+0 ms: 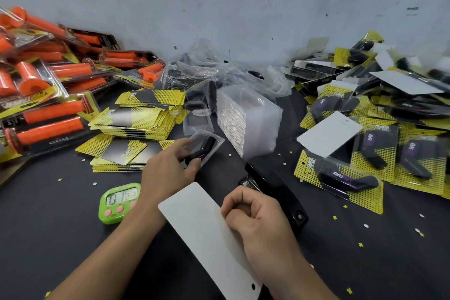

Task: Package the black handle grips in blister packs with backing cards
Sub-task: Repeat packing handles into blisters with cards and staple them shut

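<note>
At far left, on the dark table [43,231], a heap of packaged orange grips [48,95] is shown against the wall. Beside it, yellow-and-black printed cards [141,117] are laid in loose stacks, and a green timer [119,202] is seen nearer the viewer, just beside the left forearm. The left hand [168,173] is extended forward; a clear blister pack [218,142] is gripped between its thumb and fingers, with a black handle grip [207,147] seated inside the shell. Nearer the viewer, a plain white backing card [199,231] is held tilted above the table by the right hand [255,217], whose fingers are curled tightly at the card's right edge; the hang hole is seen at the card's near end. Behind the hands, a tall stack of empty blisters [248,119] is shown, with crumpled plastic bags [219,68] beyond it. A black stapler [275,190] lies just right of the right hand. At far right, finished packs [345,178] of black grips on yellow cards are piled.
</note>
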Motion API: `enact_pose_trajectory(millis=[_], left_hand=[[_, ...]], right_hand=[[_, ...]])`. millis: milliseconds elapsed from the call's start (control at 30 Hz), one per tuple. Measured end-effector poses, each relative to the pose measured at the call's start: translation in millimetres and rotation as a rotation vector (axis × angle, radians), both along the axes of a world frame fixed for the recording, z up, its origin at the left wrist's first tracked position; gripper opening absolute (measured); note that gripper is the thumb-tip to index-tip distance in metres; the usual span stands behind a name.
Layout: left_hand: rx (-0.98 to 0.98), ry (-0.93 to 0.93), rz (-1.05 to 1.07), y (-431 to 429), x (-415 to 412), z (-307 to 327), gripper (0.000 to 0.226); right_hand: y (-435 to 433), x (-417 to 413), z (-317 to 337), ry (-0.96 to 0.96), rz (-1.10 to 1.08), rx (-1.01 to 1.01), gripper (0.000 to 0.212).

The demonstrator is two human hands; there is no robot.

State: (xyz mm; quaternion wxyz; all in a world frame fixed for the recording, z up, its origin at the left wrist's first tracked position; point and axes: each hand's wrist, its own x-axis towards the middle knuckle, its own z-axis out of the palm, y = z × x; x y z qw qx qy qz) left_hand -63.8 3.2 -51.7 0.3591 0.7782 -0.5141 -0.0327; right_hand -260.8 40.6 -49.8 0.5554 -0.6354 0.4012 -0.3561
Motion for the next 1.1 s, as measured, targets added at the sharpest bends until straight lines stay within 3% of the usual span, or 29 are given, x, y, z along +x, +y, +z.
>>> enact_pose_trajectory(millis=[100,200,600,667,900,1100], left_hand=[[-0.134,0.075,0.054,2,-1,2,0.067],[-0.220,0.058,0.088,6,3,0,0.074],[0.016,0.089,-0.036,4,-1,9,0.018],[-0.018,0.099,-0.014,3,-2,7,0.020],[-0.049,0.121,0.065,4,1,6,0.064],[-0.143,0.189,0.121,8,1,11,0.048]], right_hand=[[1,0,-1,0.003,0.005,-0.008,0.018],[1,0,-1,0.000,0.005,-0.019,0.017],[1,0,-2,0.012,0.005,-0.022,0.018],[1,0,-2,0.012,0.005,-0.024,0.018],[1,0,-2,0.006,0.008,-0.001,0.017],[-1,-1,-4,0.080,-0.095,0.026,0.020]])
